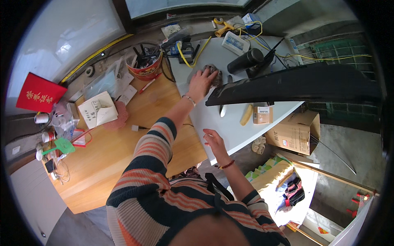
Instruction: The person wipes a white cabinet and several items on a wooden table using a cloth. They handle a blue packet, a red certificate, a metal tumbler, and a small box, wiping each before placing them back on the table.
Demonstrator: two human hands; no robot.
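My left hand (203, 82) reaches forward and grips a crumpled grey cloth (215, 73) against the white tabletop (234, 135). Part of the cloth is hidden under the fingers. Above the near edge of the white table, my right hand (215, 143) holds nothing, its fingers slightly bent and apart. A wide black monitor (289, 84), seen from above, stands just to the right of my left hand. Beyond it rests a black cylindrical bottle (246, 61). A long yellowish object (247, 114) and a small cardboard box (263, 114) lie to the right of my right hand.
A wooden desk (160, 147) adjoins on the left, bearing a red bucket of pens (146, 66), papers (98, 109) and a green fly swatter (64, 145). Yellow cable (295, 56) trails behind the monitor near a white box (235, 43). A large carton (291, 133) stands on the floor, right.
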